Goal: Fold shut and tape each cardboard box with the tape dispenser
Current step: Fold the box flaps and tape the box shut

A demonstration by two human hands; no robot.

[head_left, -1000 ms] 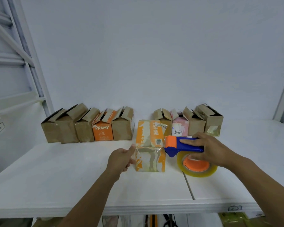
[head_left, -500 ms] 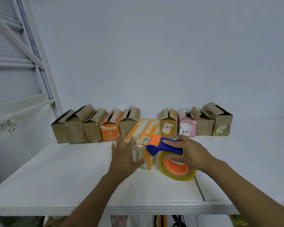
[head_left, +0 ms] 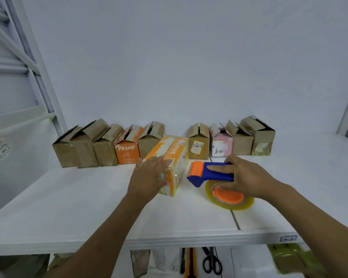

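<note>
An orange-and-white printed cardboard box (head_left: 172, 155) lies closed on the white table (head_left: 72, 199), turned at an angle. My left hand (head_left: 150, 174) lies flat on its near left side with the fingers straight. To the right of the box, my right hand (head_left: 242, 176) grips the blue handle of the tape dispenser (head_left: 211, 173), which has an orange roller and a yellowish tape roll (head_left: 230, 196). The dispenser's nose sits a little to the right of the box, apart from it.
Several small cardboard boxes with raised flaps stand in a row along the back wall: a left group (head_left: 92, 149) including an orange PRAMY box (head_left: 127, 152), and a right group (head_left: 240, 142) with a pink box. Scissors (head_left: 212, 261) and a cutter hang below the table edge.
The printed box has turned from square-on to angled. My left hand moved from its left side to lie flat on it. The dispenser has come off the box to its right.
</note>
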